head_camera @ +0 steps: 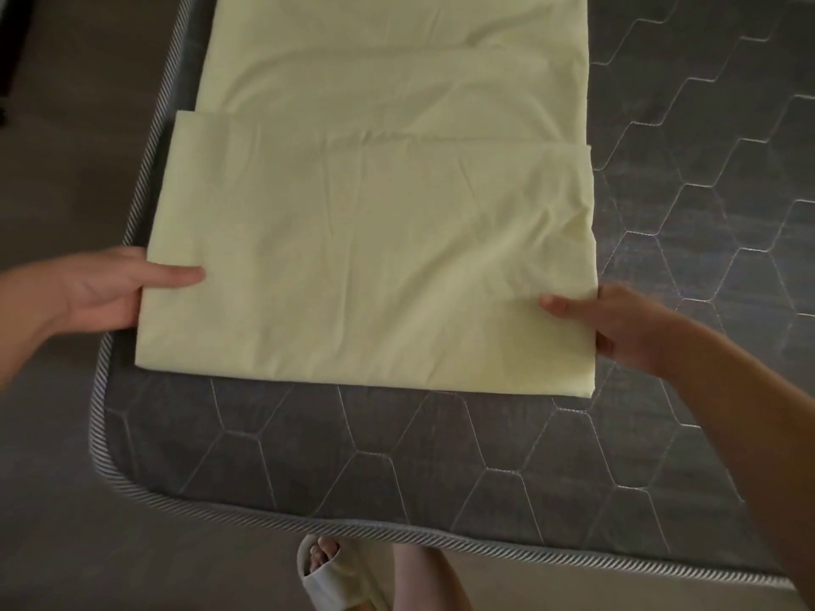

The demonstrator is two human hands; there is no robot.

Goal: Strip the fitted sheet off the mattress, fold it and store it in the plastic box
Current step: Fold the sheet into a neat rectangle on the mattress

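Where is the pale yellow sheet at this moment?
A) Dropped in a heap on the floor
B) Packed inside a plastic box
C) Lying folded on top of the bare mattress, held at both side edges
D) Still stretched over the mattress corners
C: the sheet lies folded flat on the grey quilted mattress, with the left hand and the right hand each pinching one side edge, thumb on top.

Pale open-toed slipper [321, 585] on the brown floor [53, 478], a dark object [9, 50] at the upper-left edge
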